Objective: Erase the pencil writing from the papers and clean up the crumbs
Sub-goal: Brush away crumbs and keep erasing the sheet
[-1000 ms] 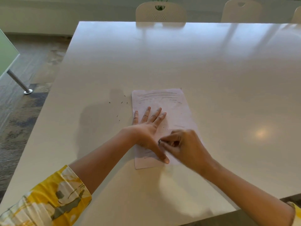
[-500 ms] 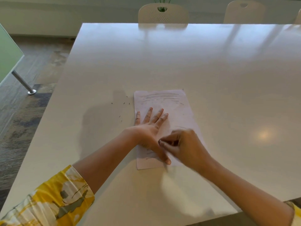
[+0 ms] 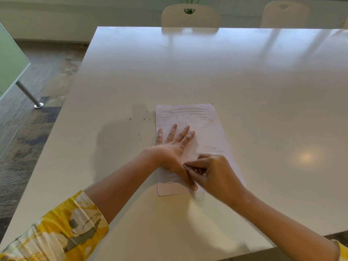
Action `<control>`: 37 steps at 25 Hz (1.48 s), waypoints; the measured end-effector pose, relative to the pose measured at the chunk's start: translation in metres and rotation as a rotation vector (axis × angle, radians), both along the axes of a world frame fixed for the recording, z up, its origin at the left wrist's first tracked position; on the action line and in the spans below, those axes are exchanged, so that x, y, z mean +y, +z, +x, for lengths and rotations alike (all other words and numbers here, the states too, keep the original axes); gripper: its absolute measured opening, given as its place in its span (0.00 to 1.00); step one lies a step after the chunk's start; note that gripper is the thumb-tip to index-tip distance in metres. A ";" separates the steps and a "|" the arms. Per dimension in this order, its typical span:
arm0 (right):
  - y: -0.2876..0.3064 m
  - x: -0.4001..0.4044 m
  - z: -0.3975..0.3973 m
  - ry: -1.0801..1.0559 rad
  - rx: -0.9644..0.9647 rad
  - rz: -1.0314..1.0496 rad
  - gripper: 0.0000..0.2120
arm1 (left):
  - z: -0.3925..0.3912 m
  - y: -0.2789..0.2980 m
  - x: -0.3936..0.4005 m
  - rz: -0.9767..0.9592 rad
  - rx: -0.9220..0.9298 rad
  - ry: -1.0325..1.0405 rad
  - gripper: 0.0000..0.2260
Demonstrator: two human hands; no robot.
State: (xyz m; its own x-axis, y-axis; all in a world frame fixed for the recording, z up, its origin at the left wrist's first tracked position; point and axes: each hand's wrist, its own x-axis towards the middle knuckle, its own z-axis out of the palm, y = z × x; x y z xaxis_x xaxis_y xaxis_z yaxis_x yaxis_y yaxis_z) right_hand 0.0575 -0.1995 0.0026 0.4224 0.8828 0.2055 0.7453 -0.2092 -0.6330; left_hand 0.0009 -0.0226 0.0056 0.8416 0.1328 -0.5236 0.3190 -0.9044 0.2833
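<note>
A white paper (image 3: 211, 129) with faint pencil lines at its top and middle lies on the white table (image 3: 207, 68). My left hand (image 3: 173, 147) lies flat on the paper with fingers spread, pressing it down. My right hand (image 3: 212, 173) sits on the paper's lower part, its fingers curled and pinching a small eraser that is mostly hidden, right beside my left thumb. Several dark eraser crumbs (image 3: 144, 119) lie scattered on the table just left of the paper.
Two pale chairs (image 3: 190, 16) (image 3: 284, 14) stand at the table's far edge. A green panel on a metal leg (image 3: 28, 95) stands on the floor to the left. The table's near edge runs under my forearms.
My hands stay in almost the same place on the paper. The right hand shifts only slightly by the left thumb. The camera has tipped a little.
</note>
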 end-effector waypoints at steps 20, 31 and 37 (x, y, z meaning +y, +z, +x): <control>0.003 0.029 0.040 -0.086 -0.027 0.044 0.05 | -0.025 0.001 0.026 0.004 0.010 0.047 0.73; -0.002 0.021 0.023 0.052 -0.033 0.013 0.06 | -0.024 0.004 0.024 0.026 0.035 0.050 0.72; 0.000 0.031 0.027 -0.064 -0.058 0.036 0.05 | -0.024 0.007 0.022 0.023 0.047 0.054 0.73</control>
State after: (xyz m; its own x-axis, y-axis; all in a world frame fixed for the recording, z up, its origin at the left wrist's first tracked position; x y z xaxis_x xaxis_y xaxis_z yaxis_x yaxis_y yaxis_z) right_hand 0.0844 -0.1682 0.0022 0.4640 0.8460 0.2627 0.7670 -0.2353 -0.5970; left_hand -0.0232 -0.0011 0.0125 0.8074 0.1894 -0.5587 0.3798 -0.8916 0.2465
